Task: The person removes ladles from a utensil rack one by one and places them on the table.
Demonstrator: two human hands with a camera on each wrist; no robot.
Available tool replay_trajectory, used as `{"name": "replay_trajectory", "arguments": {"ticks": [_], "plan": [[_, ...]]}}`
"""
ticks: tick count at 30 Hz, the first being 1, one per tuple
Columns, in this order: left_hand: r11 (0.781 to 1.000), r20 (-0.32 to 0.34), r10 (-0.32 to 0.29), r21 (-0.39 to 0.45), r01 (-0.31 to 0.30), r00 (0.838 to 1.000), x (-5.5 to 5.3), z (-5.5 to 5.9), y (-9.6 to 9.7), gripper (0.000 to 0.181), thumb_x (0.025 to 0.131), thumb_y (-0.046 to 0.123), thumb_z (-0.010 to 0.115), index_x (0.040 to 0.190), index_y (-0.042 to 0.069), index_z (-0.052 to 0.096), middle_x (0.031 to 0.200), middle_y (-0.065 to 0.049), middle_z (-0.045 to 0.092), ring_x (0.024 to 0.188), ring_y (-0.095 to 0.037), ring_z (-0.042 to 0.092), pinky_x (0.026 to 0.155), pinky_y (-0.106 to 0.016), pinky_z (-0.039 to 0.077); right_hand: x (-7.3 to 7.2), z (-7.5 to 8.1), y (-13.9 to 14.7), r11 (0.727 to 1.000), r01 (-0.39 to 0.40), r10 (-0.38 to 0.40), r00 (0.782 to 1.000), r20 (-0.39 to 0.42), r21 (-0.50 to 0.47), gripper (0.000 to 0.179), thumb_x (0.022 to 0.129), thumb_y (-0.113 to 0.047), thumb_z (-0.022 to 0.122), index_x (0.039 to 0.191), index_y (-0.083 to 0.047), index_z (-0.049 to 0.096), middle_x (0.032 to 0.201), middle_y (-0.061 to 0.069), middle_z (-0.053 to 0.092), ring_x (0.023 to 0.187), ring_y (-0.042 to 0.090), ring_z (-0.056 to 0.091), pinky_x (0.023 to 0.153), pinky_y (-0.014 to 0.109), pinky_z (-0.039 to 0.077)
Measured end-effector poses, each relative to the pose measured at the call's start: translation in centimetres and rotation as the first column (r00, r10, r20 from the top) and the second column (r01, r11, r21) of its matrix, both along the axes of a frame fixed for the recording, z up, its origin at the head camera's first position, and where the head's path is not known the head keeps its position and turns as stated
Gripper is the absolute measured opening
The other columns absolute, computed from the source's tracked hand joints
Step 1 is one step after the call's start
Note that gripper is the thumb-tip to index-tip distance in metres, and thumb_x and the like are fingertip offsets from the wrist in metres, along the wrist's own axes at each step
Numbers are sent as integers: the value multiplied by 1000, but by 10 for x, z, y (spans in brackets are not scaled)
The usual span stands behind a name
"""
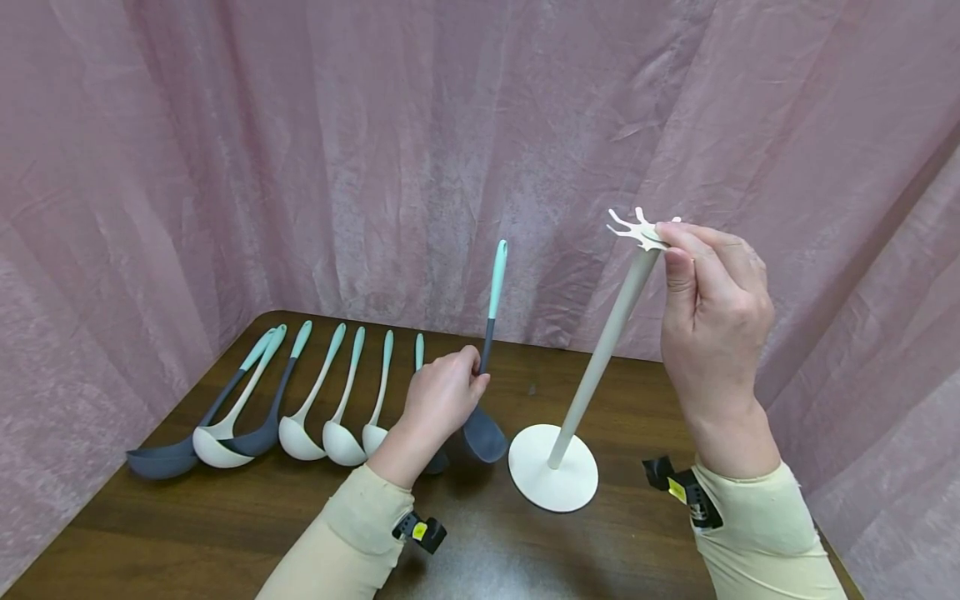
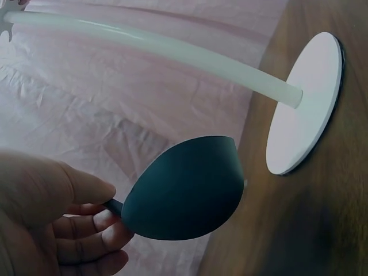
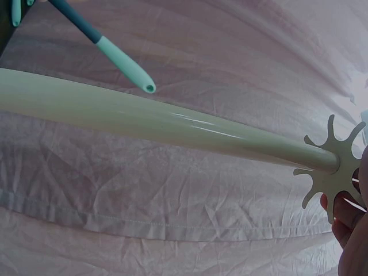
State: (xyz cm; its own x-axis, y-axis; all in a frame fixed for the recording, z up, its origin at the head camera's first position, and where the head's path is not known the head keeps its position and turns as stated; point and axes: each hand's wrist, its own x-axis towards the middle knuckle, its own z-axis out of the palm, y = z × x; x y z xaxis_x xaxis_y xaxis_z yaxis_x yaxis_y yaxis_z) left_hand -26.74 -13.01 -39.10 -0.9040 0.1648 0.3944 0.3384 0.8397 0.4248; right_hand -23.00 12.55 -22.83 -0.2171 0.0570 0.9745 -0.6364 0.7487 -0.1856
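Note:
My left hand (image 1: 444, 390) pinches the dark grey neck of a ladle (image 1: 485, 435) that has a mint handle. The ladle's handle points up and its rounded head hangs just above the table. In the left wrist view the head (image 2: 184, 190) fills the middle, apart from the stand. On the right, my right hand (image 1: 716, 304) grips the prongs of the white rack top (image 3: 330, 167) between thumb and fingers. Its pole (image 1: 603, 358) leans up from a round white base (image 1: 555, 487) on the table. Several prongs are free of utensils.
Left of my left hand lies a row of mint-handled ladles, among them a white ladle (image 1: 343, 442) and a dark one (image 1: 161, 460). Another dark utensil is partly behind my left hand. Pink curtains (image 1: 420, 167) hang behind the wooden table (image 1: 247, 529).

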Motion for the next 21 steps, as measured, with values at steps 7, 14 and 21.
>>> {"name": "replay_trajectory", "arguments": {"ticks": [7,14,21], "plan": [[1000,29,6,-20,-6,1000,-2,-6,-1,22,103,21,82,92,12,66,70,3,62,57,-17,58,53,-37,47,0,0,2,1000,5,-5,1000,6,7,38,112,-37,64,122,-7,84,119,15,79,116,41,71,109,45,47],[999,64,9,-51,-6,998,-4,-10,-2,21,103,22,83,94,11,67,72,1,64,57,-17,58,53,-37,49,0,0,2,1000,5,-5,1000,6,11,37,112,-37,64,122,-7,84,119,15,79,115,41,71,109,45,48],[997,86,9,-74,-2,996,-6,-13,-2,20,102,22,83,95,9,69,71,1,66,57,-18,59,54,-38,49,0,0,2,1000,1,-1,1000,3,6,38,112,-37,64,122,-6,84,119,15,79,116,41,71,109,45,47]]}}
